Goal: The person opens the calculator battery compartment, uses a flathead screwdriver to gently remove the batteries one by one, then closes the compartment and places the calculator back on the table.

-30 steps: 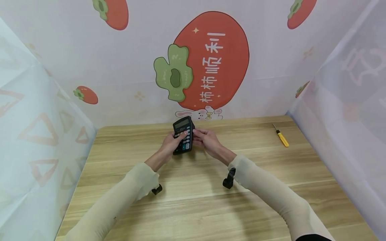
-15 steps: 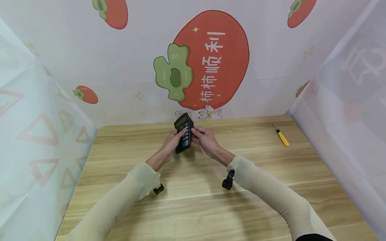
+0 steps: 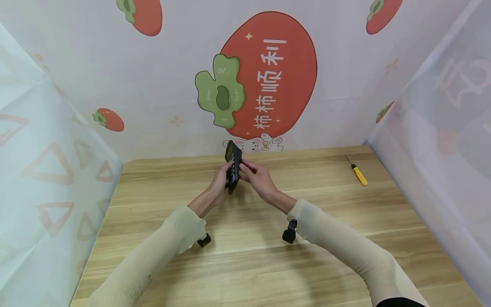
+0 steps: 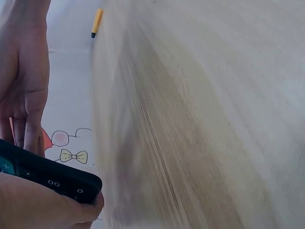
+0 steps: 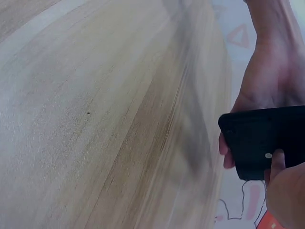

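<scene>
The calculator point(image 3: 235, 168) is held up near the middle of the far edge of the table point(image 3: 245, 264), turned almost edge-on in the head view, its keys point(image 4: 53, 182) towards the left side edge and its back towards the right. The left hand point(image 3: 217, 185) is clamped on it, thumb across the front and fingers round behind. The right hand point(image 3: 263, 180) rests against the back with fairly straight fingers, not wrapped round the case; in the right wrist view one digit lies just beside a small pale spot point(image 5: 268, 155). What that spot is, I cannot tell.

Handling it well at this angle seems mostly a matter of letting the left hand bear the weight while the right touches only lightly. The left thumb probably does best on the frame beside the keys, since a firm squeeze over them could press some. Any push from the right digit wants to be met by the left fingers opposite, or the slim case may swivel in the grip. Turning from the wrists, slowly and close over the wood, should make a slip less costly. The upper end overlaps the backdrop point(image 3: 168, 85) in the head view, so a little more room from the far edge may help. The screwdriver point(image 3: 359, 175) lies by the far right corner, well apart from both hands.
</scene>
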A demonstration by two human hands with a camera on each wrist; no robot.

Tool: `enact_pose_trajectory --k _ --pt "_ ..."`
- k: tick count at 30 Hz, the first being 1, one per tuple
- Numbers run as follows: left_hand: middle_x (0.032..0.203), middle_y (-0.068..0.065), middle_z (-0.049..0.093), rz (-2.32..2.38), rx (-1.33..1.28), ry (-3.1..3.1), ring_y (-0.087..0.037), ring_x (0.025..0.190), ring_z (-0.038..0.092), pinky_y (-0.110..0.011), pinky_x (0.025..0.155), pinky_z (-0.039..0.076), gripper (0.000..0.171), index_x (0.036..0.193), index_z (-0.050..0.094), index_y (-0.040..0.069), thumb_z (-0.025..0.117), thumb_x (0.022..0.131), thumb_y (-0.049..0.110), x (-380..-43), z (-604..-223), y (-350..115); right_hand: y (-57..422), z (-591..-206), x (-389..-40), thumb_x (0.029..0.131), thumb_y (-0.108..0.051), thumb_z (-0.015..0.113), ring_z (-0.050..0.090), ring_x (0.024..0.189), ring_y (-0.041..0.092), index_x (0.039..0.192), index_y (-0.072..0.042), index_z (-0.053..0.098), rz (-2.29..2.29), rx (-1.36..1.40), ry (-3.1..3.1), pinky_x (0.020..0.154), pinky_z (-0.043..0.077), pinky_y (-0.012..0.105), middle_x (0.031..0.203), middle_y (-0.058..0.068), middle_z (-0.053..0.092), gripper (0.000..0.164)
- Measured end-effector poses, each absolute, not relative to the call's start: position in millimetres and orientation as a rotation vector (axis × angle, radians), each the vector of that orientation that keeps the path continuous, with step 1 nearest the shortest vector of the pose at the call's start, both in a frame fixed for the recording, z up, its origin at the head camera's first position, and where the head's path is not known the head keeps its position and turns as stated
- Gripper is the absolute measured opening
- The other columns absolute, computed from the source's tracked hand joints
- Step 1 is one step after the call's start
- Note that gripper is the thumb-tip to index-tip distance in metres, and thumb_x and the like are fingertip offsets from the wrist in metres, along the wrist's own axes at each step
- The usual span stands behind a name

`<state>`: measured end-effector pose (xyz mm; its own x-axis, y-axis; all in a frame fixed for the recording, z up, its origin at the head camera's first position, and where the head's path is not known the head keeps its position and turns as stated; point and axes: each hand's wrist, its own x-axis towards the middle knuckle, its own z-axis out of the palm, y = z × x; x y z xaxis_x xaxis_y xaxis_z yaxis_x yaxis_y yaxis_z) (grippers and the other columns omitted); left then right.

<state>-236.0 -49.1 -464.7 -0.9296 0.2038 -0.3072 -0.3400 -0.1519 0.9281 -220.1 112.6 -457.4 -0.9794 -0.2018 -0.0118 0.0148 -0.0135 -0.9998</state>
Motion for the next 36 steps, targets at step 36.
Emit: enact_pose_trajectory --k 36 --pt "0.13 -0.003 0.048 2.396 0.122 1.276 -0.015 0.116 0.051 -0.039 0.11 0.042 0.055 0.149 0.036 0.018 0.03 0.112 0.058 -229 -458 -43 115 -458 -206 0.105 -0.025 0.07 0.05 0.147 0.028 0.151 -0.004 0.057 -1.477 -0.671 2.864 0.117 0.049 0.043 0.159 0.007 0.053 0.052"
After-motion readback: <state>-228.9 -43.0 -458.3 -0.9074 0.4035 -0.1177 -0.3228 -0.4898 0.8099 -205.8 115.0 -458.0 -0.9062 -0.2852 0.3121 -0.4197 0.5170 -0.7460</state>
